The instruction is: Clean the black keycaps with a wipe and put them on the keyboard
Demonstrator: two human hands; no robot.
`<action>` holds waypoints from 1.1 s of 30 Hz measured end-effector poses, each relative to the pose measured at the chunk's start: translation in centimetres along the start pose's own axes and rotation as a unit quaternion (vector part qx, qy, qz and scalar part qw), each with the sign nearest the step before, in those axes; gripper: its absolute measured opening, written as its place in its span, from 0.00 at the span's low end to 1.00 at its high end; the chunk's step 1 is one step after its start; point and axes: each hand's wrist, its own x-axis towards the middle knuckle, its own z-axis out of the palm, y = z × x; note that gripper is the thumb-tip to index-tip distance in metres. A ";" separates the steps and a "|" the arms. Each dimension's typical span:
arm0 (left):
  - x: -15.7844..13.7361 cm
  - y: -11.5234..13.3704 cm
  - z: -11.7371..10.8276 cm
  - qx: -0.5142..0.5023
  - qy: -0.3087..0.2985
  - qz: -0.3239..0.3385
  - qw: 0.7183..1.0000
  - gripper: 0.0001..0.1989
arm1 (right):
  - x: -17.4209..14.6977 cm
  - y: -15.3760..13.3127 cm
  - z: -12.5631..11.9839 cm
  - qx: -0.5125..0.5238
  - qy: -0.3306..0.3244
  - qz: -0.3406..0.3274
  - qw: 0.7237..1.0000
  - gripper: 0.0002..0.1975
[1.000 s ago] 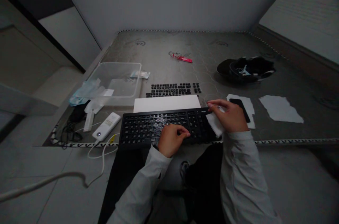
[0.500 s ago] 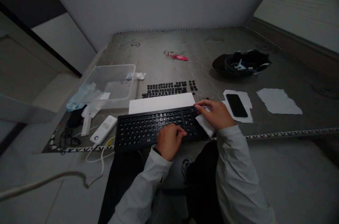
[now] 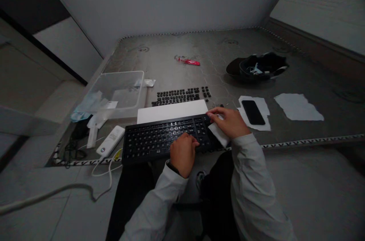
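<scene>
Two bare hands in pale grey sleeves, seen from the head, at a long black keyboard with small square switch positions exposed. Keyboard along the near edge of a grey patterned tabletop. Left hand over the keyboard's near side, right of its middle, with a dark band at the wrist; fingers curled, thumb close to the index finger; impossible to tell whether anything is between them. Right hand at the far right corner of the keyboard, half closed, with thumb and index finger drawn together at that corner and the lower fingers bent over a folded white tissue.

Directly behind the keyboard, a flat white rectangular strip; behind that, orderly rows of small black keycaps. To the left, an open box of translucent plastic and, nearer, an oblong white device with a white cable. To the right, a black rectangular phone flat on a torn white sheet; just beside it, a second torn white sheet. Farther back, a dark peaked cap and a slim red object, well apart.
</scene>
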 end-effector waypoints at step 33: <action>1.1 -1.1 0.4 -0.109 0.012 0.010 0.994 0.04 | 0.2 -1.1 1.2 0.057 -0.033 -0.024 0.998 0.10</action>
